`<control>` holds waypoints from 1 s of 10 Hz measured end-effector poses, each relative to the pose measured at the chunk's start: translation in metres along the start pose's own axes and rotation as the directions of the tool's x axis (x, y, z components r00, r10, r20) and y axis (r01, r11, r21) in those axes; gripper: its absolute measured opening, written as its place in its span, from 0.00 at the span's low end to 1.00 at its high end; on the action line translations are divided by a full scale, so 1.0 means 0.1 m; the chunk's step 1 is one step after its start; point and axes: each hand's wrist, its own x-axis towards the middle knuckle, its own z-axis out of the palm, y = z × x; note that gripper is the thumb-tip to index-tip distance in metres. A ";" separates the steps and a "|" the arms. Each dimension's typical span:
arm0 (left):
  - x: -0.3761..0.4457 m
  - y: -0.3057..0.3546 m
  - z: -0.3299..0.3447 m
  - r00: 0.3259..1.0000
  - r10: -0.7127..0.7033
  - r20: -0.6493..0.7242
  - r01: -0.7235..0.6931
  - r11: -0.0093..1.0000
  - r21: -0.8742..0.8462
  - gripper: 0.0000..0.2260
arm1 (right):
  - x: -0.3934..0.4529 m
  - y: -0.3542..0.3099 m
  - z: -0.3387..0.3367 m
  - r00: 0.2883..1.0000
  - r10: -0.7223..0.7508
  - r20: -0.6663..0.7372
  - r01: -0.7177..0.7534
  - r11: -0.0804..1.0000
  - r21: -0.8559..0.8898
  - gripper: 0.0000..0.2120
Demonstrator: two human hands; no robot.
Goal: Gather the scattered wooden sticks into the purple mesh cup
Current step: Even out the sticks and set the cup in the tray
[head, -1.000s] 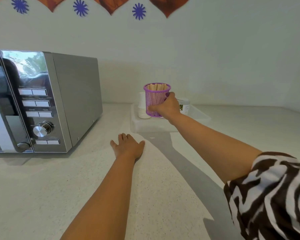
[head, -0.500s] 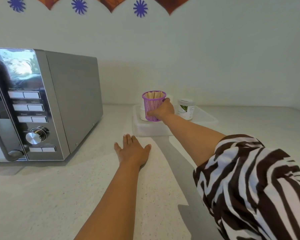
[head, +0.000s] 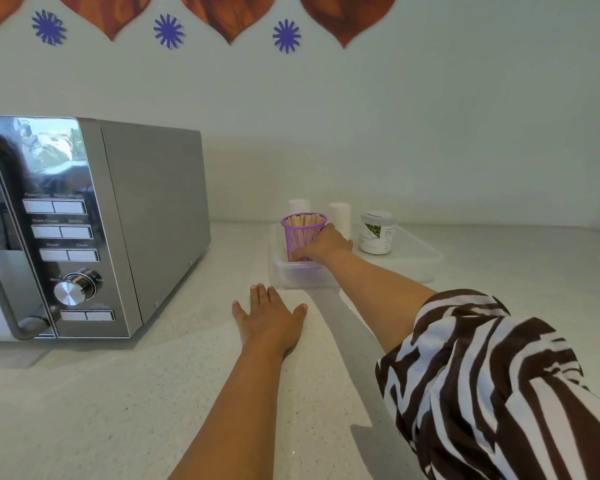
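The purple mesh cup [head: 301, 233] stands upright in the left end of a clear plastic tray [head: 420, 252] at the back of the counter. Several wooden sticks [head: 302, 219] stand inside it, their tips level with the rim. My right hand [head: 323, 244] reaches out and wraps the cup's lower right side, fingers curled around it. My left hand [head: 270, 317] lies flat on the counter in front of the tray, palm down, fingers spread, holding nothing.
A silver microwave [head: 94, 220] fills the left side. In the tray stand two white cylinders [head: 340, 216] behind the cup and a white jar with a green label [head: 377, 232] to its right. The wall runs close behind the tray.
My right hand has lowered the cup from above the tray down into its left end. My left hand has stayed flat on the counter.
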 end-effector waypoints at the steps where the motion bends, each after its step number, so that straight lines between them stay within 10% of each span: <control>1: 0.02 0.01 -0.02 1.000 0.010 -0.007 -0.010 1.000 -0.010 0.34 | 0.00 0.00 -0.03 1.000 -0.030 0.009 0.031 0.999 -0.041 0.39; 10: -0.01 0.00 -0.04 1.000 0.014 0.016 -0.014 1.000 -0.007 0.33 | 0.37 0.14 0.07 0.971 0.061 0.230 -0.021 0.985 -0.171 0.44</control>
